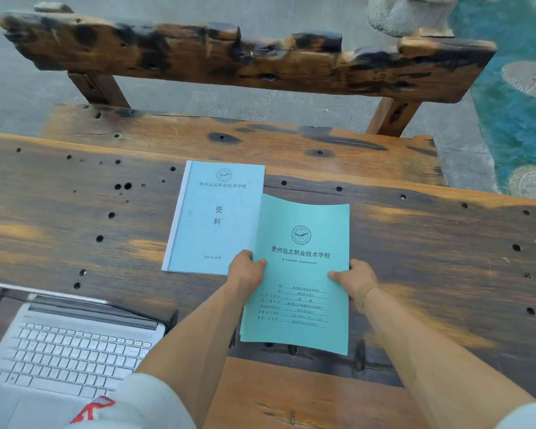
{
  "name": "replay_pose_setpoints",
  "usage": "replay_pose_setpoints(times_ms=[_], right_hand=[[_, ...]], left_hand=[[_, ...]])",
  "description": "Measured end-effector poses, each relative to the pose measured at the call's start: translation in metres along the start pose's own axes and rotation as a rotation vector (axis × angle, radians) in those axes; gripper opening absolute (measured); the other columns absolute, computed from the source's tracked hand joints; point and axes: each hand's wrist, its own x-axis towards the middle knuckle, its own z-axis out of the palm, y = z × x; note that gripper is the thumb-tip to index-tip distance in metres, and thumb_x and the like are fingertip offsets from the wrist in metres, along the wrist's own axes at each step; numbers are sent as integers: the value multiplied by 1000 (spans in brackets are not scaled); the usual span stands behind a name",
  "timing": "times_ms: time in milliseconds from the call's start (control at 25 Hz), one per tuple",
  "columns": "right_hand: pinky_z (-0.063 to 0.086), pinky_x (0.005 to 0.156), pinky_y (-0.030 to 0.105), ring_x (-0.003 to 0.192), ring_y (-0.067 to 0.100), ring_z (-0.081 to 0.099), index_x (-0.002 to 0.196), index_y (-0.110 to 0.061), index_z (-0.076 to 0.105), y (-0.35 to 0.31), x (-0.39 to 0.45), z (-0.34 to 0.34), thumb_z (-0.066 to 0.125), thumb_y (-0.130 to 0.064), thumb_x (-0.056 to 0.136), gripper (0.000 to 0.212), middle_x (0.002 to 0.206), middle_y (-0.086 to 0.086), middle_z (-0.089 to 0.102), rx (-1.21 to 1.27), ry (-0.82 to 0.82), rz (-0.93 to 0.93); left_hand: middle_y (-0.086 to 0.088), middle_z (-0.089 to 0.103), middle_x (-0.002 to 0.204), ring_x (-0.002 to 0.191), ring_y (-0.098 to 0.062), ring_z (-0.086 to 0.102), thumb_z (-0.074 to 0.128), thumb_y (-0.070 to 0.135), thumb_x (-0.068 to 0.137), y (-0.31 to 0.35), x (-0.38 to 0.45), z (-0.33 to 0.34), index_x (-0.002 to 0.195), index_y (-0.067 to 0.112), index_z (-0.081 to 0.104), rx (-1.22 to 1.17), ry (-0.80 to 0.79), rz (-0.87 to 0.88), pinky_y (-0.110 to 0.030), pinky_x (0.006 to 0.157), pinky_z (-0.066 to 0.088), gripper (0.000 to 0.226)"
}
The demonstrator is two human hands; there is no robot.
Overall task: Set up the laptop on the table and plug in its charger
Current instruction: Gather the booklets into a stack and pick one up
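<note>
Hands [300, 274] clearing paperwork beside opened silver laptop [65, 351].
Left hand [247, 269] and right hand [355, 277] pinch opposite edges of teal paper booklet [300, 243], forearms outstretched, above dark worn wooden desk [75, 212]; pale blue bound folder [214, 218] lies adjacent. Laptop sits near-left. Likely next: park booklet, locate charger, which is not visible.

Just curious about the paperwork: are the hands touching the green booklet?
Touching. The head view shows the left hand gripping the green booklet at its left edge and the right hand at its right edge, thumbs pressed on the cover.
</note>
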Motion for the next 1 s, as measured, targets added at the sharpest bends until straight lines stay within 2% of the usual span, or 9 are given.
replay_pose_setpoints(times_ms=[80,200,360,480,600,720,840,1000], right_hand=[[55,88,40,94,29,68,98,-12,64,-17,-3,14,70,-11,84,15,110,12,71,-7,-5,-47],[55,89,42,97,30,67,105,-9,66,-46,-3,38,68,-12,85,20,111,12,71,-25,-32,-141],[54,89,41,101,30,66,109,-4,67,-86,8,75,63,-12,86,25,114,12,70,-112,-72,-254],[55,88,41,102,31,65,110,-4,66,-111,23,103,61,-14,88,25,115,12,69,-132,-99,-277],[53,85,36,105,32,64,114,-5,63,-125,36,128,61,-19,89,29,119,12,67,-229,-85,-289],[52,85,38,106,33,62,115,-5,60,-130,46,145,60,-23,90,31,121,13,65,-263,-40,-283],[51,84,38,107,34,61,115,-6,58,-130,49,155,60,-25,90,31,121,13,63,-250,0,-279],[48,87,39,111,34,56,120,-8,50,-127,44,159,67,-29,87,43,127,11,50,-253,137,-248]], left_hand=[[-12,66,114,103,-31,63,53,18,96,3,3,-17,115,6,56,15,65,15,-34,84,50,23],[-12,65,115,98,-31,61,50,15,95,14,11,-43,120,8,53,-6,220,8,-34,81,48,26],[-10,61,116,87,-28,53,43,7,92,30,36,-72,127,13,50,-91,394,-103,-32,73,42,36],[-8,61,123,103,-31,58,44,6,87,38,64,-92,129,16,51,-64,487,-135,-40,88,50,44],[-10,60,124,114,-34,56,45,7,85,37,93,-104,126,14,55,-2,534,-176,-49,95,49,43],[-11,57,124,114,-33,54,44,6,86,36,106,-108,124,11,55,70,566,-152,-49,95,49,39],[-12,44,132,119,-32,45,45,5,91,34,114,-108,124,8,54,144,607,-161,-44,97,41,34],[-12,38,135,121,-33,38,45,8,91,30,120,-109,126,17,53,149,577,-230,-45,103,35,37]])
